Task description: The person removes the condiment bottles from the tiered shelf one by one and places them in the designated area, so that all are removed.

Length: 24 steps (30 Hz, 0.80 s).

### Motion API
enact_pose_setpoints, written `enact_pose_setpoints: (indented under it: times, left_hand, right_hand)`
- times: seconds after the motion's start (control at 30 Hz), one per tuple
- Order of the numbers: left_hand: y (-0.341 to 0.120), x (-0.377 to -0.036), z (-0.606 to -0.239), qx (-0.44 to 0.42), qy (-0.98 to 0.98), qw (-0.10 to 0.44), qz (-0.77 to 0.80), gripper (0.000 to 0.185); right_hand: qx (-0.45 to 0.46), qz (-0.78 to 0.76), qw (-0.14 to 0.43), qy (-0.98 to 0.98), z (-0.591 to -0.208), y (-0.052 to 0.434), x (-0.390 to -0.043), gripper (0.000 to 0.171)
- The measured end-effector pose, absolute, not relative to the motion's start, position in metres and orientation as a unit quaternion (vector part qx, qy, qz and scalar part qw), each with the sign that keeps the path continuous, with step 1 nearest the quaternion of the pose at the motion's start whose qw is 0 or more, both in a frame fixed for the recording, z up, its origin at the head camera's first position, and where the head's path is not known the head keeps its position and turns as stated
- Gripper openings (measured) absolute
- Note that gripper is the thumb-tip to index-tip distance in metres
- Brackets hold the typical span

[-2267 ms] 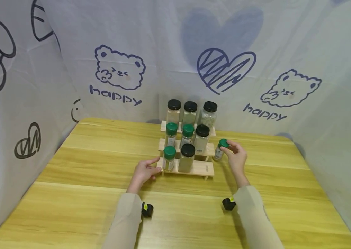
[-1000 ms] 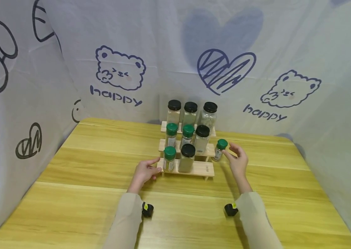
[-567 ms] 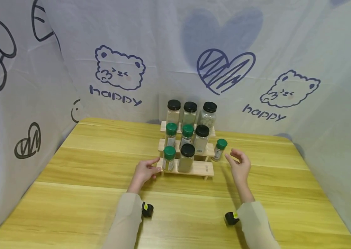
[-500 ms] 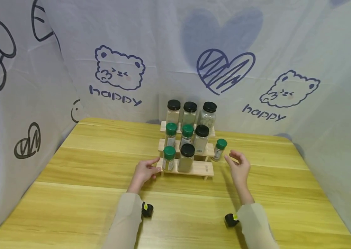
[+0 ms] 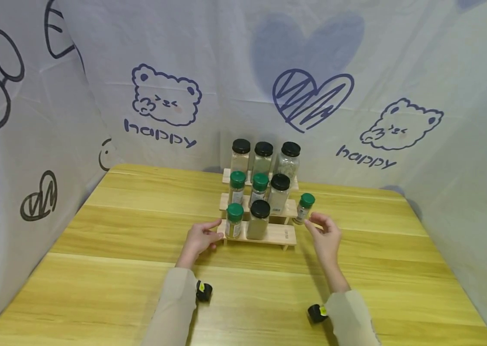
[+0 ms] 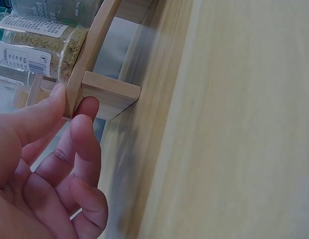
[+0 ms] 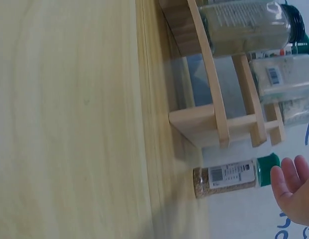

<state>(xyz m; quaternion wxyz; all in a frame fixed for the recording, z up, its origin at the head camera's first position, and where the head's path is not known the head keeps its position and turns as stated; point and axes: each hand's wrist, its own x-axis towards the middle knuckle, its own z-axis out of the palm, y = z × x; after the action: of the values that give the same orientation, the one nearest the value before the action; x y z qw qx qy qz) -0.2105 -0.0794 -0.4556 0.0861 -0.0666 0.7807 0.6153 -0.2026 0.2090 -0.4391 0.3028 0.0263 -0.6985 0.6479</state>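
A three-step wooden spice rack [image 5: 281, 233] stands on the table, with upright spice jars on each step. At the left end of its lowest step, my left hand [image 5: 199, 239] pinches the board; in the left wrist view the thumb lies on top and a fingertip [image 6: 87, 105] below. To the right of the rack, a small green-lidded spice jar [image 5: 303, 210] stands upright on the table. My right hand [image 5: 327, 236] is close beside that jar, fingers loosely bent and holding nothing. In the right wrist view its fingers [image 7: 281, 186] are right at the green lid.
Black-lidded jars [image 5: 288, 161] fill the top step. The middle step carries two green-lidded jars [image 5: 237, 187] and a black-lidded one [image 5: 279, 193]. A green-lidded jar [image 5: 234, 222] and a black-lidded jar [image 5: 258, 221] stand on the bottom step. A printed cloth [image 5: 226, 72] hangs behind the table.
My right hand has let go of the green-lidded jar, drawn back to the right, then come in closer beside it again, lower down. The left hand keeps its place on the rack.
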Motion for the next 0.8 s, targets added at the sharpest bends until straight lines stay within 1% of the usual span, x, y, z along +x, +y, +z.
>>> enact_pose_setpoints:
  times: [0.1,0.23,0.33,0.5,0.63,0.73,0.8]
  left_hand:
    - [-0.080,-0.211,-0.456,-0.068,0.781,0.085,0.614,0.042]
    - [-0.079,-0.210,-0.456,-0.068,0.782,0.084,0.615,0.042]
    - [-0.079,-0.210,-0.456,-0.068,0.780,0.084,0.616,0.042]
    - [-0.079,-0.210,-0.457,-0.072,0.779,0.086,0.616,0.042]
    - [-0.080,-0.211,-0.457,-0.068,0.782,0.084,0.614,0.042]
    - [-0.080,-0.210,-0.457,-0.066,0.782,0.083,0.614,0.042]
    - [-0.080,-0.211,-0.457,-0.066,0.782,0.082,0.614,0.042]
  right_hand:
    - [0.061,0.665,0.295,-0.684,-0.445,0.209,-0.204,0.020]
    - [0.110,0.674,0.289,-0.671,-0.469,0.216,-0.218,0.018]
    - [0.124,0.669,0.283,-0.676,-0.481,0.217,-0.228,0.019]
    - [0.137,0.691,0.267,-0.657,-0.471,0.205,-0.226,0.020]
    - [0.158,0.675,0.275,-0.666,-0.482,0.201,-0.235,0.019]
    - [0.166,0.669,0.276,-0.670,-0.475,0.191,-0.232,0.017]
    - [0.167,0.673,0.271,-0.668,-0.462,0.182,-0.224,0.017]
